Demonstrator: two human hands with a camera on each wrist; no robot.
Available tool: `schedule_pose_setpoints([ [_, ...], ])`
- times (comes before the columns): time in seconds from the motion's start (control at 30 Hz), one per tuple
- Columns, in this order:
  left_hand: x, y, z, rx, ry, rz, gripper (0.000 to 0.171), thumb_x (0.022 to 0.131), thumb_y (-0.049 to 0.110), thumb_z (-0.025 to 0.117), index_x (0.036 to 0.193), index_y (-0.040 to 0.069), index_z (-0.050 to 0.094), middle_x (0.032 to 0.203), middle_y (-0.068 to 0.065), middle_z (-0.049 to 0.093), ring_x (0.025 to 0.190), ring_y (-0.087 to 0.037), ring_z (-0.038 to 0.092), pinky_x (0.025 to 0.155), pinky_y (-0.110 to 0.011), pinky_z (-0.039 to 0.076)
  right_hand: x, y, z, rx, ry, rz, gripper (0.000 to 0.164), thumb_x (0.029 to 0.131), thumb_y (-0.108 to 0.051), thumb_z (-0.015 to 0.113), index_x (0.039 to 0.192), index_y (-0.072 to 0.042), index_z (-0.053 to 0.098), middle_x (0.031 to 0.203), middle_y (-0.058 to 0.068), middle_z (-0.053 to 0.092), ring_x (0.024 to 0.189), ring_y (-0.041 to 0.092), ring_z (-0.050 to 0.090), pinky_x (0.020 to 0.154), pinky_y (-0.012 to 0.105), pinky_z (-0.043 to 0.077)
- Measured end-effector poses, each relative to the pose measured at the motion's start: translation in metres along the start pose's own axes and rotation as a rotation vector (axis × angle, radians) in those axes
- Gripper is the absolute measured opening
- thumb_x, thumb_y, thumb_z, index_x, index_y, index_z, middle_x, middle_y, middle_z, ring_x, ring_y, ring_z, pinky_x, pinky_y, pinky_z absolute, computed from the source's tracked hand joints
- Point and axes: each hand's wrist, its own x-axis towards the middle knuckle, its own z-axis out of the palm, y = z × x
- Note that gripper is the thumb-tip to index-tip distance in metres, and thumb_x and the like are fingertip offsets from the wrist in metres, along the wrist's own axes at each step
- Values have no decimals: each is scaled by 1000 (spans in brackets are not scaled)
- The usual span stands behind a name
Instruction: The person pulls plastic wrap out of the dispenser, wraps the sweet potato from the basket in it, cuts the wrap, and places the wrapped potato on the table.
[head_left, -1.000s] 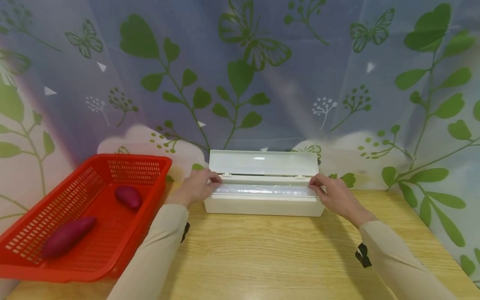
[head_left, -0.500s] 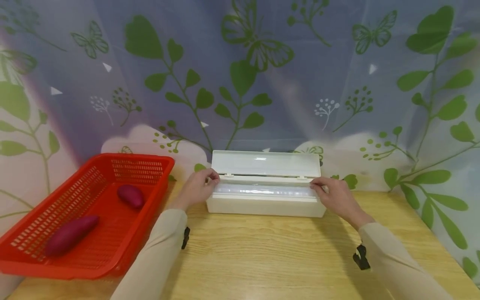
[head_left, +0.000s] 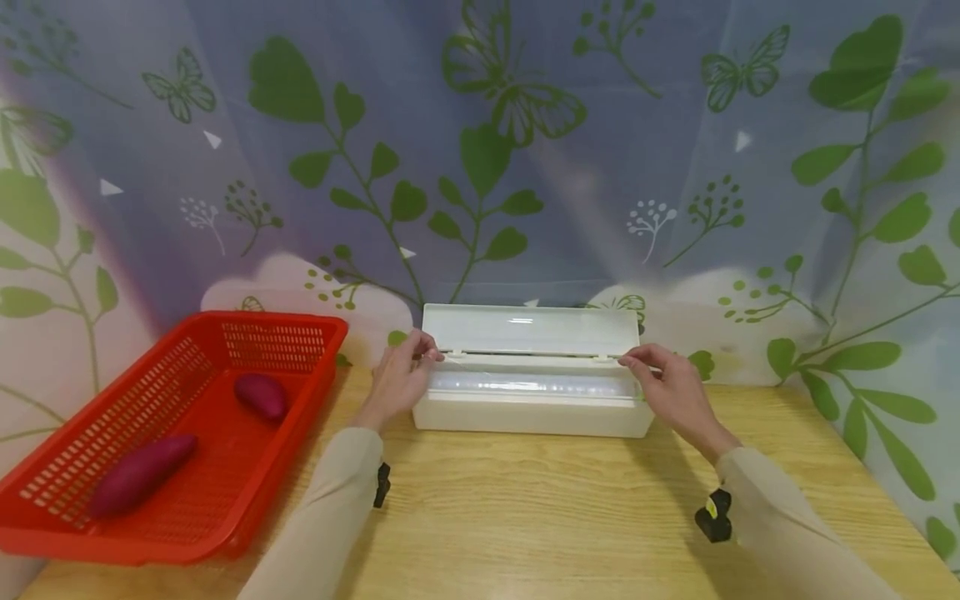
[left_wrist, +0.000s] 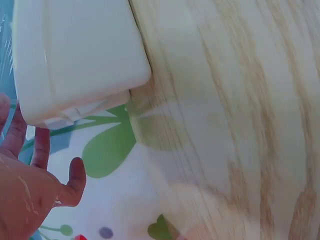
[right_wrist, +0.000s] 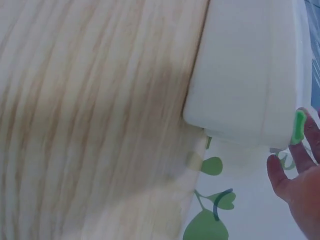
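Note:
A white plastic-wrap dispenser [head_left: 532,417] stands on the table with its lid [head_left: 532,329] tipped back against the wall. Clear plastic wrap [head_left: 525,383] shows in its opening. At the dispenser's left end, my left hand [head_left: 401,379] pinches the film's edge between thumb and forefinger. My right hand [head_left: 671,392] pinches the film in the same way at the right end. In both wrist views the hands are partly cut off, and the pinching fingertips are mostly hidden. The right wrist view shows a small green piece [right_wrist: 298,127] at the dispenser's end, beside my fingers.
To the left, a red plastic basket [head_left: 225,533] holds two purple sweet potatoes, one nearer [head_left: 142,475] and one farther back [head_left: 261,396]. A patterned curtain [head_left: 570,208] rises close behind the dispenser. The wooden table [head_left: 525,517] extends toward me.
Both hands have risen slightly and shifted back toward the lid, with the film between them. The dispenser and basket stay put; the view has shifted a little.

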Motion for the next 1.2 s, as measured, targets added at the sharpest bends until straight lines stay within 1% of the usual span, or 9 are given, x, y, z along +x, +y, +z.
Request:
schedule_pose_setpoints([
  [0.1, 0, 1, 2, -71, -1, -15, 12, 108, 28, 45, 108, 19, 53, 117, 0, 73, 113, -28, 59, 99, -53, 38, 2, -2, -1, 25, 20, -9, 28, 108, -26, 52, 116, -5, 68, 118, 15, 75, 104, 28, 70, 84, 37, 58],
  [0.17, 0, 1, 2, -119, 0, -28, 12, 109, 28, 44, 108, 19, 51, 117, -1, 73, 114, -27, 61, 97, -47, 40, 2, -3, -2, 47, 31, -16, 26, 108, -25, 52, 115, -5, 68, 116, 14, 76, 90, 19, 67, 72, 27, 52],
  [0.27, 0, 1, 2, -176, 11, -32, 11, 109, 26, 43, 110, 17, 50, 117, -3, 73, 116, -28, 62, 94, -41, 41, 3, -4, -4, 96, 37, -14, 26, 108, -24, 53, 114, -4, 67, 113, 16, 76, 82, 14, 60, 60, 24, 41],
  [0.43, -1, 4, 0, -228, 47, -12, 9, 109, 21, 44, 110, 14, 50, 115, -7, 74, 110, -28, 62, 92, -38, 42, 4, -9, -7, 144, 52, 19, 30, 108, -28, 53, 116, -3, 67, 114, 17, 75, 97, 7, 65, 71, 21, 42],
  [0.57, -1, 9, -3, -270, 65, -6, 10, 109, 20, 44, 111, 12, 50, 116, -10, 73, 109, -29, 64, 98, -43, 47, 5, -12, -9, 172, 66, 35, 33, 107, -32, 53, 118, -3, 66, 114, 16, 75, 103, 2, 64, 81, 19, 42],
  [0.77, -2, 17, -9, -362, 56, 6, 12, 109, 17, 44, 112, 7, 49, 121, -16, 70, 115, -33, 65, 107, -50, 46, 7, -15, -12, 240, 92, -1, 32, 107, -27, 54, 119, 2, 64, 104, 2, 76, 99, -1, 67, 85, 14, 52],
  [0.97, -1, 21, -14, -450, 0, 1, 14, 110, 19, 42, 116, 7, 45, 124, -18, 69, 114, -31, 69, 98, -47, 52, 10, -20, -14, 395, 116, -22, 23, 106, -20, 55, 115, 2, 61, 93, -10, 72, 88, 2, 73, 87, 19, 58],
  [1.1, -1, 24, -16, -491, -6, 12, 15, 110, 22, 41, 116, 8, 45, 119, -19, 70, 108, -29, 71, 91, -44, 54, 11, -24, -16, 466, 111, -16, 22, 106, -18, 56, 116, 2, 59, 94, -10, 70, 87, 3, 72, 84, 21, 60],
  [1.2, -1, 25, -17, -511, 10, 27, 16, 110, 22, 42, 116, 7, 45, 115, -20, 71, 105, -32, 71, 92, -49, 55, 11, -27, -18, 514, 99, -22, 18, 105, -17, 56, 115, -2, 60, 97, -7, 69, 87, 4, 72, 81, 24, 61],
])
